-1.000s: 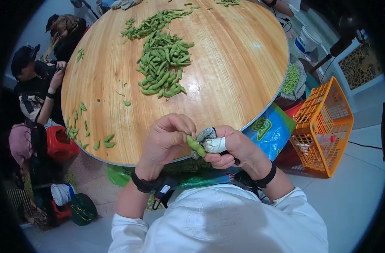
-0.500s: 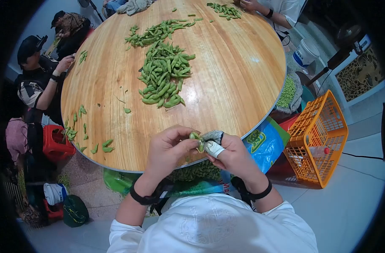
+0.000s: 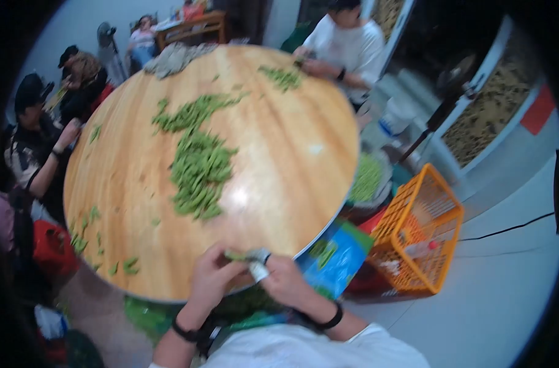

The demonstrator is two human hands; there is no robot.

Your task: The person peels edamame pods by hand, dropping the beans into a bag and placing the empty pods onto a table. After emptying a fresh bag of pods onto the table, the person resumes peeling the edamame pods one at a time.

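wood tbl (image 3: 285,165) – green pod (image 3: 233,254) btwn l hand (image 3: 210,277), pinching it, & r hand (image 3: 287,280) – latter's grip blurred, can't tell

The lone view looks from the wearer's head, above and behind the grip of the left hand (image 3: 209,276) and right hand (image 3: 285,279); it faces forward and down, the hands close to it; nearer than the grip shows the wearer's white shirt (image 3: 310,349); beyond the grip, nearly all the round table (image 3: 279,196); right of it, pale floor (image 3: 494,288).
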